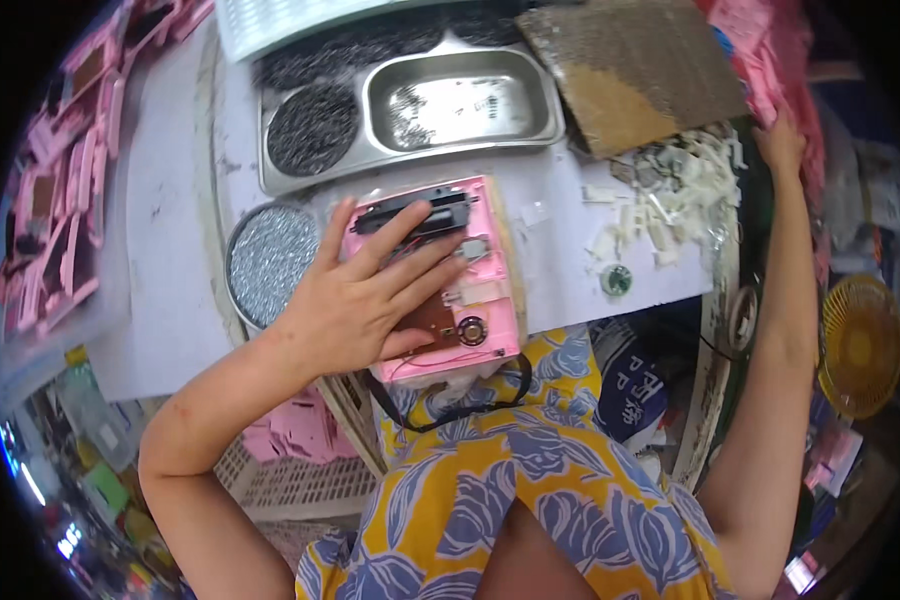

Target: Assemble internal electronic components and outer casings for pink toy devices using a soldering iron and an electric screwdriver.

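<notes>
Left hand (365,300) lies flat, fingers spread and closed on nothing, pressing a pink open device shell (450,275) at the near edge of the worktop (170,200). Inside the shell: a black strip along the far edge, a brown circuit board and a small round speaker (partly hidden by the palm). Right hand (782,140) reaches far right to a stack of pink parts (760,60); whether its grip is closed cannot be told. Beyond the shell stands a steel tray (450,105) with dark screws. White plastic pieces (670,190) lie right, below a cardboard sheet (630,65).
</notes>
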Motion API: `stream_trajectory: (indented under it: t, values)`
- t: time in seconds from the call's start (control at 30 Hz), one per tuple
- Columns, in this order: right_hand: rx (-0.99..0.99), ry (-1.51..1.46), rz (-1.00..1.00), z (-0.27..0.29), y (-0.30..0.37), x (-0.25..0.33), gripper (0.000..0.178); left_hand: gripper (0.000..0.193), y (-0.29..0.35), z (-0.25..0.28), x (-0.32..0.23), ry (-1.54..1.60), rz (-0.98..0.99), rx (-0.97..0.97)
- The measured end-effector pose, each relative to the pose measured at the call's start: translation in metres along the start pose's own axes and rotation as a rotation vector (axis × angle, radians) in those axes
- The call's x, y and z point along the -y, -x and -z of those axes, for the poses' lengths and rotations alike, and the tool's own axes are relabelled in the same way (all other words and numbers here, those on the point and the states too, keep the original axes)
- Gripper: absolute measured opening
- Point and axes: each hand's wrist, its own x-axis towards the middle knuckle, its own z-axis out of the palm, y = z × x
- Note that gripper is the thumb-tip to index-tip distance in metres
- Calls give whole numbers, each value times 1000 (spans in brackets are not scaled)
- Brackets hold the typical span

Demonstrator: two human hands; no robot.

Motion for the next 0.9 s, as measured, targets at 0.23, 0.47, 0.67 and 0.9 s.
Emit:
stream_trajectory:
  t: [0.23,0.47,0.67,0.9]
  values:
    - [47,-112,-153,7,-39,-37,55,78,-2,-6,-13,44,71,-106]
    - [-223,-1173,-498,85,12,-66,49,83,-12,-13,-15,17,83,-182]
    - [-240,-1320,-420,155,130,8,36,86,-16,-14,-17,-21,88,-182]
    - [-206,-1508,-366,180,165,57,27,86,-16,-16,-28,-28,157,-181]
